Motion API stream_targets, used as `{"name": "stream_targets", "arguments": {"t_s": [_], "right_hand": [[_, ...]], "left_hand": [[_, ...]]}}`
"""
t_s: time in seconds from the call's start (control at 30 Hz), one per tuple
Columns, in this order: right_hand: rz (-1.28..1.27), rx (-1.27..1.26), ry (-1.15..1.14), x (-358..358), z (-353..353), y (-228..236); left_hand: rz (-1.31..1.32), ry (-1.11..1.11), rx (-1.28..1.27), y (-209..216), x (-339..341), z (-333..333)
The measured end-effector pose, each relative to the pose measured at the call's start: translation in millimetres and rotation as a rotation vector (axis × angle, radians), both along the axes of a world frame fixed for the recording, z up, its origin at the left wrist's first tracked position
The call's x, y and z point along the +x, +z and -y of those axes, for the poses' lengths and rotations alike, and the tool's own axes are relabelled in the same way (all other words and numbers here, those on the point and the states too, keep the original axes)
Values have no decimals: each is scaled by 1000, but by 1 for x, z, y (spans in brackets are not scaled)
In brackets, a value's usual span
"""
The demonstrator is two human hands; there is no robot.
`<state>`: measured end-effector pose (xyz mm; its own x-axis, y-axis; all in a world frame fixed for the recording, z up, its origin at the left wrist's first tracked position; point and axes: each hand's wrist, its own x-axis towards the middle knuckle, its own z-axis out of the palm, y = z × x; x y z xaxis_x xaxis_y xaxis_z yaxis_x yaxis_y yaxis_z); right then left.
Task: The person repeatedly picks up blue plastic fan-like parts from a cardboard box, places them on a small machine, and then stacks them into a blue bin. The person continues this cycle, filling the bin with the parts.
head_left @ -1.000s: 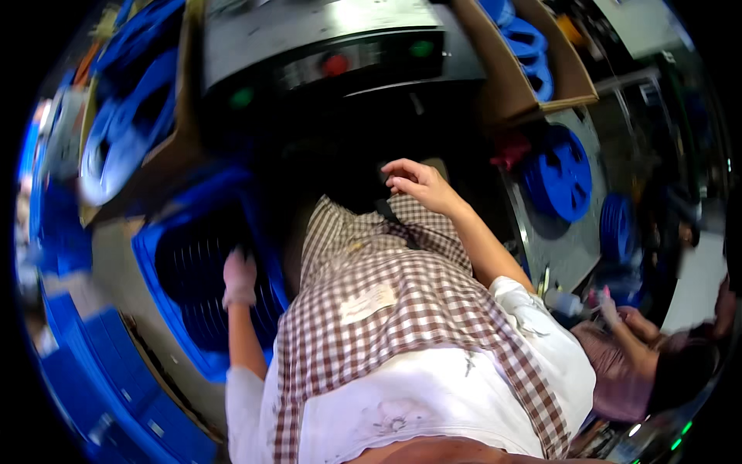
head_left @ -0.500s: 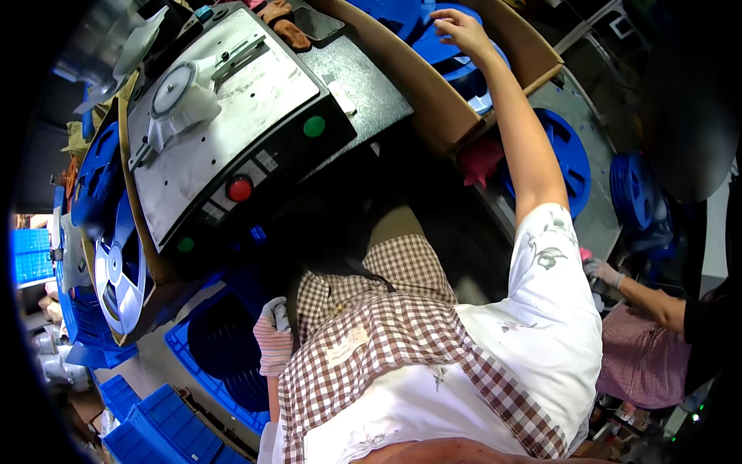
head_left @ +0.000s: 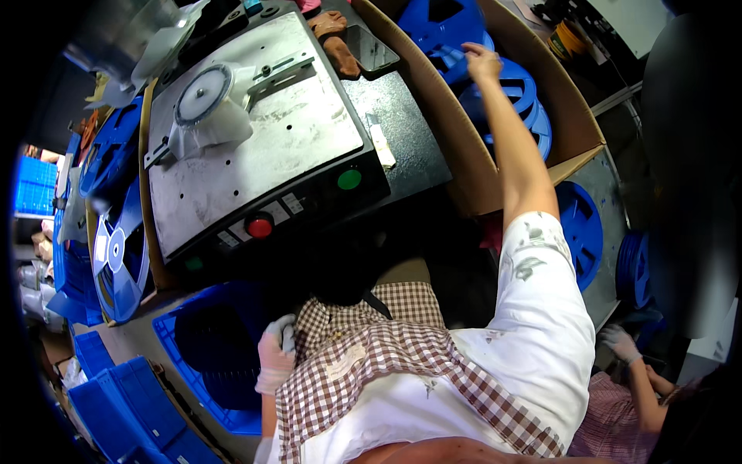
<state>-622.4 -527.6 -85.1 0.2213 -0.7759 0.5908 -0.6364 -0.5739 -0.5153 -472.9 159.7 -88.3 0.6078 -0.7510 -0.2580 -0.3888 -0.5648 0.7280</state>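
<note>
In the head view, the person's right hand (head_left: pixel 484 63) is over the open top of a cardboard box (head_left: pixel 568 108), inside its rim, with the forearm crossing the near edge of the box; its fingers are bent down close to the blue reels (head_left: pixel 516 87), but whether they grasp one or only hover, I cannot tell; the reels lie stacked and overlapping between the box walls, some tilted, with the right-hand wall standing apart from the hand.

The left hand (head_left: pixel 277 357), in a pale glove with grey fingertips, is low beside the checked apron (head_left: pixel 371 344), fingers curled; whether it clutches anything, I cannot tell; just to its left is the rim of a blue crate (head_left: pixel 171 344) with dark discs (head_left: pixel 212 336) inside.

Ahead, a machine with a pale metal top (head_left: pixel 286 155) carries a round translucent part (head_left: pixel 202 97) between two slotted brackets; its front edge bears a red button (head_left: pixel 259 225) and a green button (head_left: pixel 349 179), and a dark gap separates that edge from the lap; a phone (head_left: pixel 372 50) lies between the machine and the box's left wall.

To the right of the forearm, another blue reel (head_left: pixel 580 236) lies on a grey surface (head_left: pixel 607 189); a co-worker's gloved hand (head_left: pixel 620 344) is well apart, beyond the white sleeve (head_left: pixel 533 294).
</note>
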Motion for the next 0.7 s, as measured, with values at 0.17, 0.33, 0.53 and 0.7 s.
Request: {"name": "stream_targets", "arguments": {"t_s": [0.17, 0.33, 0.53, 0.7], "right_hand": [[708, 125, 181, -99, -40, 126], [1050, 142, 227, -189, -160, 192], [1231, 476, 326, -193, -305, 138], [977, 549, 255, -163, -386, 106]], "left_hand": [[-41, -266, -335, 42, -2, 77], [-384, -264, -637, 64, -30, 158], [-997, -269, -881, 105, -52, 211], [-1348, -21, -997, 128, -64, 154]]}}
